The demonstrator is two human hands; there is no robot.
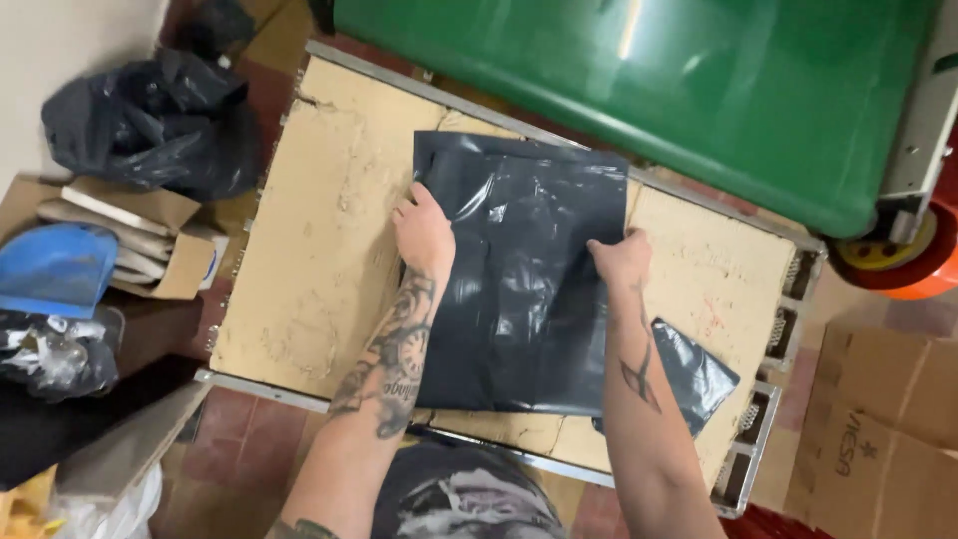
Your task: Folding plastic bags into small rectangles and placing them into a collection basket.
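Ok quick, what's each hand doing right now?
Left hand: pressed on the left edge of the black plastic bag; a grip cannot be told.
Right hand: gripping the bag's right edge.

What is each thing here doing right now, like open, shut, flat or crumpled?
Large black plastic bag: flat on the worn wooden board, pressed by both hands.
Left hand: flat on the bag's left edge.
Right hand: gripping its right edge.
Small folded black bag: lying flat.
Green wheeled bin: lid shut.
Black rubbish sack: crumpled, full.
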